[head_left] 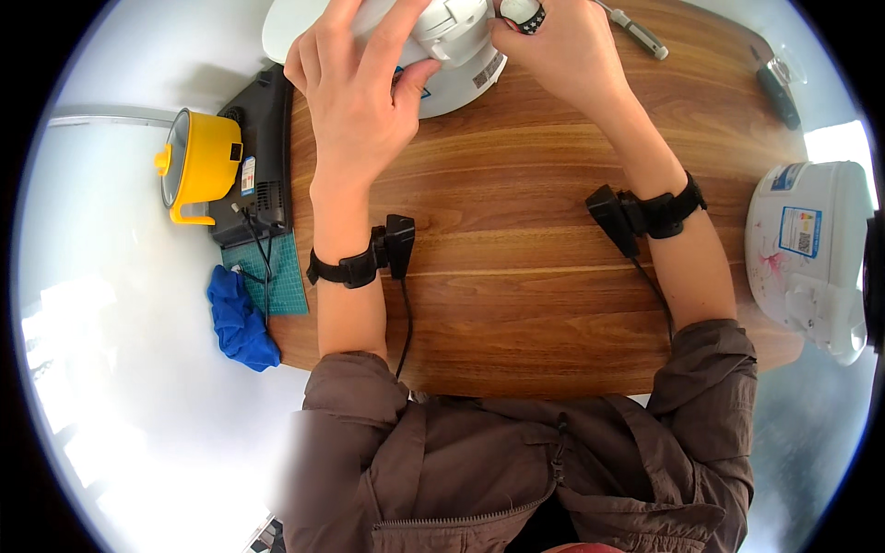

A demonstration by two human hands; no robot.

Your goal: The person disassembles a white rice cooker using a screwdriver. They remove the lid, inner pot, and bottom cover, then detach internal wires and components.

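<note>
At the far edge of the table is a white appliance (452, 88) with a latch-like part and labels; its top is cut off by the picture's edge. My left hand (364, 101) lies on it with fingers spread, the thumb against its side near a blue-edged label. Beside the latch part, my right hand (572, 55) is closed around a small round white piece (521, 9) with a black, star-patterned band. What that piece belongs to is hard to make out, and the right fingertips are partly hidden.
A grey-handled screwdriver (641, 35) and a dark-handled tool (779, 92) lie at the far right. Nearer stands a white cooker (797, 240). On the left are a yellow pot (210, 157), a black device (267, 138) with cables, a green mat (286, 276) and a blue cloth (241, 323).
</note>
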